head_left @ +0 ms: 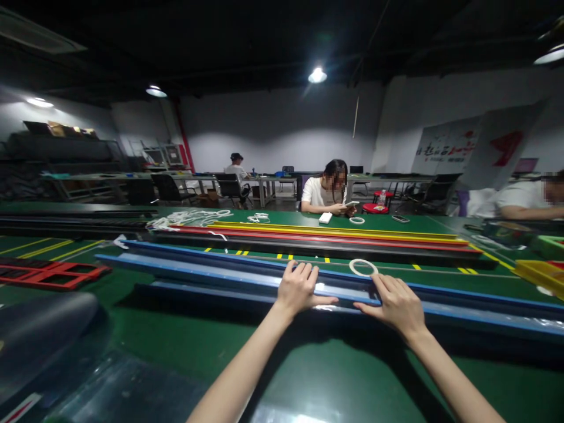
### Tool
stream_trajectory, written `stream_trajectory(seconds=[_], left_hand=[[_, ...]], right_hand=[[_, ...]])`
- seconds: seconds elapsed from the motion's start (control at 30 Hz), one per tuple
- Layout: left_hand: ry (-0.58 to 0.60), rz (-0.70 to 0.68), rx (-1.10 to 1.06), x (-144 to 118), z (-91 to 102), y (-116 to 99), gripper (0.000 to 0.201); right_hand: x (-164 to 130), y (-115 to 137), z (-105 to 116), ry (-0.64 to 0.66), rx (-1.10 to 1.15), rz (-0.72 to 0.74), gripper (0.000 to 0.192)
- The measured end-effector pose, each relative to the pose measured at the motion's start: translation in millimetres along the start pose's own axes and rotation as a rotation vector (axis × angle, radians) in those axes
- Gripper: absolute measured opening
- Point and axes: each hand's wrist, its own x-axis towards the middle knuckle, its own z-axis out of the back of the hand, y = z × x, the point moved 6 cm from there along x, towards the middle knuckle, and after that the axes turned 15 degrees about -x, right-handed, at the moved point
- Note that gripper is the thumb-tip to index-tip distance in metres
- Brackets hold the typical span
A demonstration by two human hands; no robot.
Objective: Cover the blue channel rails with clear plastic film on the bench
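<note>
A green worktop (185,346) carries long red, yellow and black rails (326,238) lying side by side, with a tangle of white cords (185,217) at their left end. A flat red frame (48,273) lies far left, yellow bins (541,273) far right. A seated person (328,191) across the worktop holds a phone; a white box (325,218) lies beside them.

Factory workshop, green worktables (185,346), coloured rails (317,235)
</note>
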Motion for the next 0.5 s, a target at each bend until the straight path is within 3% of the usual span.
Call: stream_trajectory(seconds=[0.23, 0.5], left_hand=[[-0.056, 0.058, -0.045, -36, -11.9, -55, 0.078], [-0.003, 0.086, -0.105, -49, -37.1, -98, 0.072]], right_hand=[[-56, -17, 25, -0.070, -0.042, 0.077, 0.068], [-104, -39, 33, 0.044, -0.034, 0.011, 0.066]])
